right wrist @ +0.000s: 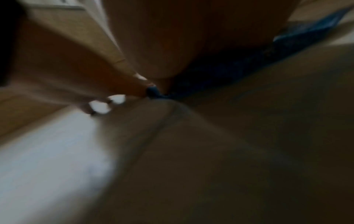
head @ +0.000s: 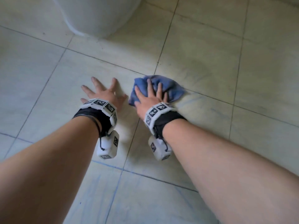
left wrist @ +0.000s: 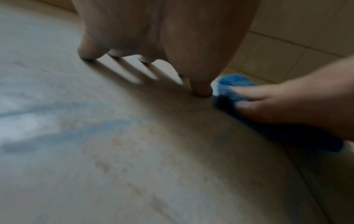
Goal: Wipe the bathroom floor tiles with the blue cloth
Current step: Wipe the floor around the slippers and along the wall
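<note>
Your left hand (head: 103, 94) lies flat on the floor tiles (head: 48, 65), fingers (head: 95, 81) spread wide and holding nothing. Just to its right, your right hand (head: 148, 97) presses down on the bunched blue cloth (head: 171, 88), fingers splayed over it, the cloth lying on a grout line. Beyond both hands stands a white toilet base (head: 97, 15).
</note>
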Demonstrator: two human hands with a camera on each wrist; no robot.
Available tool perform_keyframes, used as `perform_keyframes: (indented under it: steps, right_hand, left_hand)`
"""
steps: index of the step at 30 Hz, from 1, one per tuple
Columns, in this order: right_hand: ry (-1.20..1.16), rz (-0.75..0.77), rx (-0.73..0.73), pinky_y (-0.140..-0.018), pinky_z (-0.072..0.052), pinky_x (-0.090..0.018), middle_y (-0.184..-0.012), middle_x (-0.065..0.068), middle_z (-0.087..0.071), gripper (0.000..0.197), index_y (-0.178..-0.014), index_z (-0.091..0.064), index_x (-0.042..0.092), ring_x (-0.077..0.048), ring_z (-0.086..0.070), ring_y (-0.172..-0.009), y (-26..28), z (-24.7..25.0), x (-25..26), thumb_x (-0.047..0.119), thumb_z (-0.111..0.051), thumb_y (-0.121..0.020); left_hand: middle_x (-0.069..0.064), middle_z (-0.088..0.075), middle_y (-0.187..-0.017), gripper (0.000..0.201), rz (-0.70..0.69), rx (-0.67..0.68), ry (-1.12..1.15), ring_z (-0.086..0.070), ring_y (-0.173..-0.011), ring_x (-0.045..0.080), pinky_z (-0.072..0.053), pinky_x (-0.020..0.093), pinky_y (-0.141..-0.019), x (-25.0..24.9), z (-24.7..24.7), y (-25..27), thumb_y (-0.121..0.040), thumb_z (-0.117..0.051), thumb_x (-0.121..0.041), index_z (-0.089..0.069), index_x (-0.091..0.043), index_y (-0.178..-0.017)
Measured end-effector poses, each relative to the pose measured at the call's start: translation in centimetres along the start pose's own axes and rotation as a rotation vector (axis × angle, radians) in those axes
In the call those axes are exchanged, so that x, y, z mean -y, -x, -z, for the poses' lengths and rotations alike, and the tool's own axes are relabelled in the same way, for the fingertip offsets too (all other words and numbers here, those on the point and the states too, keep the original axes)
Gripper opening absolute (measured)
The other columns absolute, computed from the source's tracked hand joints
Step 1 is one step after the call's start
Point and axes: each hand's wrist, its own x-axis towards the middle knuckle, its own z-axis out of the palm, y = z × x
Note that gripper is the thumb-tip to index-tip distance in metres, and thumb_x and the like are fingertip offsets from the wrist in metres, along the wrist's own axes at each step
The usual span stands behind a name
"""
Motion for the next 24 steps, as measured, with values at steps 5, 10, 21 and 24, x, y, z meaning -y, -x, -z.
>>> perform_keyframes:
  steps: [5,10,21,24]
  right_hand:
    - [-0.037,-0.070,-0.025,-0.117,-0.004,-0.055,-0.163,0.010,0.011,0.057,-0.151,-0.011,0.050,-0.031,0.011,-0.149,-1.3,0.8,-4.1,0.045,-0.037,-0.100]
    - [-0.069,-0.433,0.069,-0.117,-0.001,-0.059,-0.162,0.001,0.020,0.056,-0.153,0.002,0.045,-0.041,0.015,-0.146,-4.4,5.5,-15.1,0.049,-0.021,-0.102]
    - [-0.208,-0.497,-0.032,-0.114,0.001,-0.065,-0.161,-0.001,0.024,0.056,-0.151,0.000,0.050,-0.044,0.020,-0.144,-6.2,5.3,-13.4,0.048,-0.029,-0.102]
    - [-0.244,-0.488,-0.038,-0.114,0.002,-0.064,-0.161,-0.004,0.023,0.060,-0.152,-0.001,0.046,-0.045,0.020,-0.144,-6.5,5.9,-12.7,0.048,-0.033,-0.101]
  left_hand:
    - [0.008,0.026,-0.162,0.075,0.063,0.069,-0.036,0.017,-0.145,0.051,-0.013,0.068,-0.116,-0.6,1.3,0.3,-0.091,-0.040,-0.073,0.002,-0.053,-0.151]
    - [0.011,0.026,-0.162,0.081,0.114,0.079,-0.020,0.016,-0.145,0.053,-0.014,0.071,-0.113,-3.2,1.7,0.1,-0.088,-0.041,-0.076,0.003,-0.051,-0.152]
    - [0.012,0.022,-0.163,0.081,0.103,0.069,-0.059,0.011,-0.144,0.056,-0.011,0.068,-0.116,-9.7,0.9,-0.3,-0.090,-0.038,-0.074,0.006,-0.050,-0.154]
    - [0.012,0.022,-0.163,0.082,0.114,0.079,-0.086,0.010,-0.145,0.056,-0.012,0.067,-0.116,-9.9,1.1,-0.2,-0.090,-0.038,-0.075,0.008,-0.049,-0.154]
